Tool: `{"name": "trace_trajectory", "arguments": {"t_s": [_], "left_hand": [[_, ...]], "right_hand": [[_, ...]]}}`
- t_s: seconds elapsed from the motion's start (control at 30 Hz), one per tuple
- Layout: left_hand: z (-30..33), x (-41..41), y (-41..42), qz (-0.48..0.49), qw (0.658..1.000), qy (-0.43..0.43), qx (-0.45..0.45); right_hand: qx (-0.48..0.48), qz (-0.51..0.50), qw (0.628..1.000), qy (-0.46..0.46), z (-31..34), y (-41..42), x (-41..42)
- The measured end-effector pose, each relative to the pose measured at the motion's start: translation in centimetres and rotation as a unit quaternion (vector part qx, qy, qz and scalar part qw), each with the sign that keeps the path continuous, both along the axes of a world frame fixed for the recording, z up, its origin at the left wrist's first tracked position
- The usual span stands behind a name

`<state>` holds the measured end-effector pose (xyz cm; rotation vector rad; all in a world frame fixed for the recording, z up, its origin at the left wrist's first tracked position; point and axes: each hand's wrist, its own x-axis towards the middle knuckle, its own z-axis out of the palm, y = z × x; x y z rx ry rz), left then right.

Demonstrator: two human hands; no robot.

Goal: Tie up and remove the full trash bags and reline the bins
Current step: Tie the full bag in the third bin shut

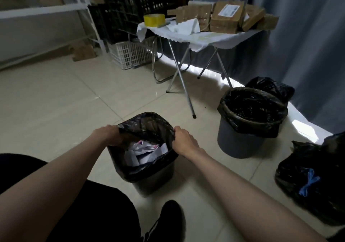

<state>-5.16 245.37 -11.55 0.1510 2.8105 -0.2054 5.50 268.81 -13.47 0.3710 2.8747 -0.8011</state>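
Observation:
A small grey bin (156,180) stands on the tiled floor right in front of me, lined with a black trash bag (145,122) that holds crumpled white paper (143,152). My left hand (110,134) grips the bag's left rim and my right hand (183,140) grips its right rim, both pulling the edge up off the bin. To the right stands a second grey bin (240,142) with a black liner (252,109) folded over its rim. A tied black bag (315,182) with blue ties lies at the far right.
A folding table (205,40) with cardboard parcels and a yellow tape roll (154,19) stands behind the bins. Another black bag (270,86) sits behind the second bin by the curtain. White and black crates (130,53) are stacked at the back. My shoe (169,219) is beside the near bin.

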Motion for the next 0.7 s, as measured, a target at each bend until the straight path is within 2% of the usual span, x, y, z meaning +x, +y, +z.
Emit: {"name": "trace_trajectory", "arguments": {"t_s": [0.1, 0.3, 0.57, 0.7], "left_hand": [[-0.4, -0.1, -1.0, 0.011, 0.999, -0.014, 0.035], [-0.2, -0.1, 1.1, -0.025, 0.998, -0.009, 0.064], [-0.5, 0.9, 11.0, -0.131, 0.987, -0.024, 0.095], [-0.1, 2.6, 16.5, -0.194, 0.977, -0.035, 0.081]], "right_hand": [[-0.02, -0.029, 0.999, -0.003, -0.5, -1.2, 0.1], [-0.051, -0.089, 0.995, 0.0, -1.0, 0.2, 1.0], [-0.03, -0.196, 0.98, -0.005, -0.7, 7.9, 6.1], [-0.031, -0.235, 0.971, -0.021, -0.6, 11.7, 9.8]]}}
